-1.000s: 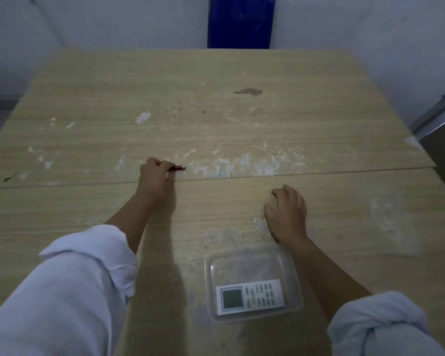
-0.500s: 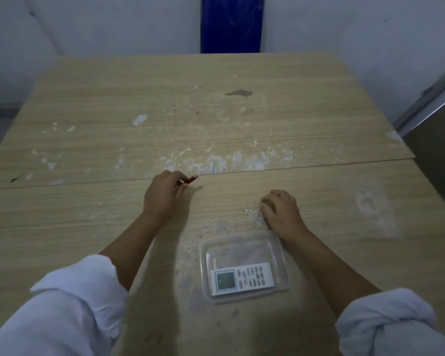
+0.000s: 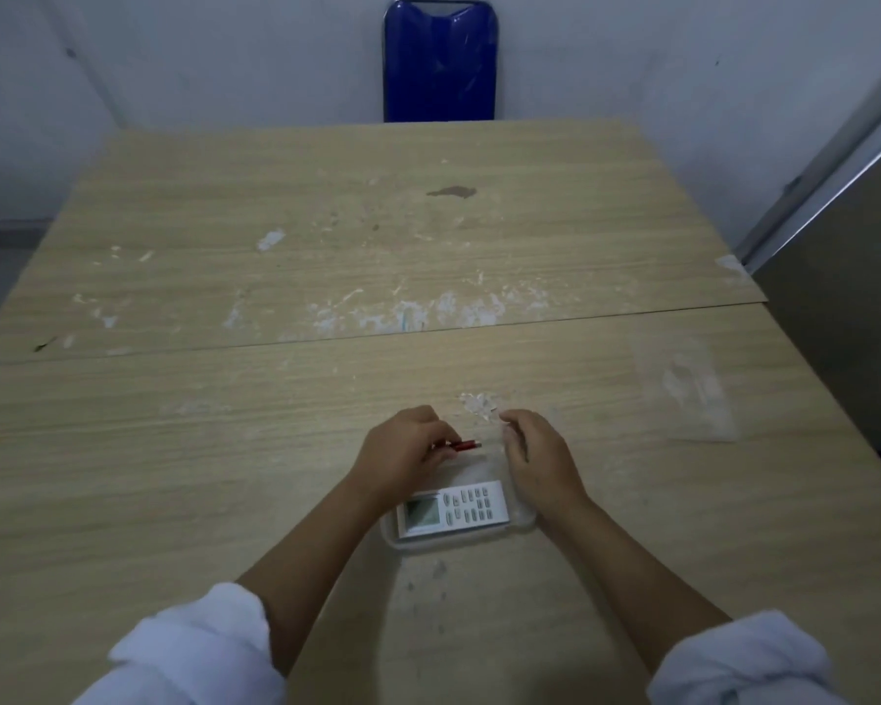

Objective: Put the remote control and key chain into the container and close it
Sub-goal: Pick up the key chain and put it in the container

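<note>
A white remote control [image 3: 453, 509] lies flat inside a clear plastic container [image 3: 458, 540] on the wooden table near me. My left hand [image 3: 402, 452] hovers over the container's far left corner, pinching a small red key chain [image 3: 464, 446] whose tip pokes out to the right. My right hand [image 3: 535, 452] rests curled on the container's far right rim. The container's far edge is hidden behind both hands.
A clear plastic lid [image 3: 692, 394] lies on the table to the right. A blue chair back [image 3: 439, 61] stands behind the table's far edge. A grey cabinet [image 3: 845, 307] borders the table's right side. The wooden table [image 3: 275, 246] is scuffed with white marks.
My left hand has carried the red key chain from the table's middle seam toward me and to the right, over the container. My right hand has shifted onto the container's rim.
</note>
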A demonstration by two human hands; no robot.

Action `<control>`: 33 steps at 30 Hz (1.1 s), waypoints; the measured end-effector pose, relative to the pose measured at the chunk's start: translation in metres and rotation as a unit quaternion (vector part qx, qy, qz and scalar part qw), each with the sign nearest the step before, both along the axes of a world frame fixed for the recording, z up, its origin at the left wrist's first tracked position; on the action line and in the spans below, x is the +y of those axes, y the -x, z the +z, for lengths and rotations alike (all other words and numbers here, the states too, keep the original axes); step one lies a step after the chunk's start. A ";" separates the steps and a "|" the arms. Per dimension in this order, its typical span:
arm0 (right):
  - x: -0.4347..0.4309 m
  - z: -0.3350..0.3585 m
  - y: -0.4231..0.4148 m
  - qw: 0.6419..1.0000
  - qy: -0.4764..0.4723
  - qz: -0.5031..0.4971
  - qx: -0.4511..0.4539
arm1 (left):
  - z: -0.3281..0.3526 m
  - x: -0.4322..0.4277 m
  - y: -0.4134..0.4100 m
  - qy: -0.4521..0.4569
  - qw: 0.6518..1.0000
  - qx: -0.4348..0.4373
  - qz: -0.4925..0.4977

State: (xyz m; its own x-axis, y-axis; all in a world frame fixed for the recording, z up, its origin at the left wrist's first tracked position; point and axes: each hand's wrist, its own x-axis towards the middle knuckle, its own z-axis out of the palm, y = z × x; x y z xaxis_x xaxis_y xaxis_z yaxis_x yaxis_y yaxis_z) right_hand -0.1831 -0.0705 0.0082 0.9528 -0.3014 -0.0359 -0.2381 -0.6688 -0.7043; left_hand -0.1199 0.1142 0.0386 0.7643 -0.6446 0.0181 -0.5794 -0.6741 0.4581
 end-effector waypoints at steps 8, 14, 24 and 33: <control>-0.001 -0.002 0.005 1.000 -0.017 -0.001 0.013 | -0.009 -0.001 0.013 -0.096 0.994 -0.043 -0.011; -0.009 0.005 0.011 0.999 -0.041 0.002 0.017 | -0.013 -0.008 0.019 -0.107 0.993 -0.044 0.025; -0.128 0.018 0.040 0.985 0.001 -0.169 -0.039 | 0.006 -0.109 0.031 0.066 0.994 -0.006 0.086; -0.247 -0.005 0.083 0.955 0.221 -0.189 0.056 | -0.017 -0.241 0.041 0.053 0.978 0.152 0.134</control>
State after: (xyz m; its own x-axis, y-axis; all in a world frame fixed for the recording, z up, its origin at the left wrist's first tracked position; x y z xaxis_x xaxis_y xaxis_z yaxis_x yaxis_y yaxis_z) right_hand -0.2656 -0.3179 0.0034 0.7712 -0.6317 0.0787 -0.5778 -0.7465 -0.3299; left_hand -0.1612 -0.1272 0.0220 0.8860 -0.4267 -0.1814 -0.2137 -0.7230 0.6569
